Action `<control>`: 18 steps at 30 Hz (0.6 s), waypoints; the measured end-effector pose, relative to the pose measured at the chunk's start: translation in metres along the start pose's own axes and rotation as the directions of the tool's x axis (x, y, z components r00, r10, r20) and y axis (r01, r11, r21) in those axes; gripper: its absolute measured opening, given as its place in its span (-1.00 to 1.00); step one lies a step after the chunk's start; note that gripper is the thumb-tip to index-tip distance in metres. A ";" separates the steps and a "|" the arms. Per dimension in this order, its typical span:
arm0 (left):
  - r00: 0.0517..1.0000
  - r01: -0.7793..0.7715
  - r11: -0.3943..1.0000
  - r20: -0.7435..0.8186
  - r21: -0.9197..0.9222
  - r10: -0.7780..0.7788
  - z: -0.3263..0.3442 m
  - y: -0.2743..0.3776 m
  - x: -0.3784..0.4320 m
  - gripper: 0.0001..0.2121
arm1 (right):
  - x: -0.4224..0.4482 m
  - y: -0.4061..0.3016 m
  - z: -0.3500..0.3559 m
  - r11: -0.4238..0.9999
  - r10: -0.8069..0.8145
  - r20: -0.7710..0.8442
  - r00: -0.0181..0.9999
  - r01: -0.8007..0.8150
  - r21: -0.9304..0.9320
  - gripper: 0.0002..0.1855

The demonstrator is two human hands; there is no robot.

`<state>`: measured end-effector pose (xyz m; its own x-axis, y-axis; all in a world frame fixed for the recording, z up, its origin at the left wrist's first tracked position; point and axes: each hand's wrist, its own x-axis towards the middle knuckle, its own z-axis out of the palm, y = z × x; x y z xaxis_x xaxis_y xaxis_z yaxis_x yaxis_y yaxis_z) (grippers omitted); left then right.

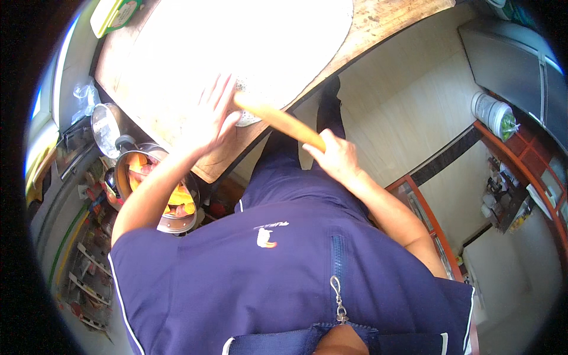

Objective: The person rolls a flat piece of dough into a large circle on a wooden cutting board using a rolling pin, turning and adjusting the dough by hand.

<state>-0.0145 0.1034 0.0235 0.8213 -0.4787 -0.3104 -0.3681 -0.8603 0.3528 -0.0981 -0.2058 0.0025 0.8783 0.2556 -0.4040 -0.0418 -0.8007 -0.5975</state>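
Observation:
My right hand grips one end of a wooden rolling pin, which slants up and left across the table edge. The pin's far end lies over a large, thin, pale sheet of what looks like dough, speckled near its lower edge. Glare washes out most of this sheet. My left hand is flat with its fingers apart, just left of the pin's tip. Whether its palm touches the sheet cannot be made out. Beneath both is a wooden tabletop.
Left of the table, a metal pot holds orange and reddish chunks, partly behind my left forearm. Beside it are a metal bowl and a clear plastic bag. A green package sits at the table's far left. Rightward stands a white bucket.

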 end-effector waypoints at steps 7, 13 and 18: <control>0.926 -0.143 0.986 -0.340 0.089 0.165 0.021 -0.004 0.124 -0.35 | 0.043 0.034 -0.045 0.994 0.031 -0.230 0.973 -0.053 -0.092 -0.48; 0.870 -0.222 0.969 -0.472 -0.112 0.145 0.000 0.035 0.211 -0.44 | 0.073 0.061 -0.080 0.954 -0.069 -0.435 0.898 -0.069 -0.292 -0.46; 0.950 -0.234 0.962 -0.177 0.138 0.256 0.011 -0.005 0.079 -0.34 | 0.016 0.020 -0.018 0.993 -0.035 -0.250 0.968 0.006 -0.116 -0.51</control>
<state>0.0476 0.0684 -0.0123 0.7632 -0.6444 -0.0484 -0.6065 -0.7401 0.2905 -0.0770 -0.2277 -0.0038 0.9704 0.1402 -0.1968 0.0191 -0.8564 -0.5160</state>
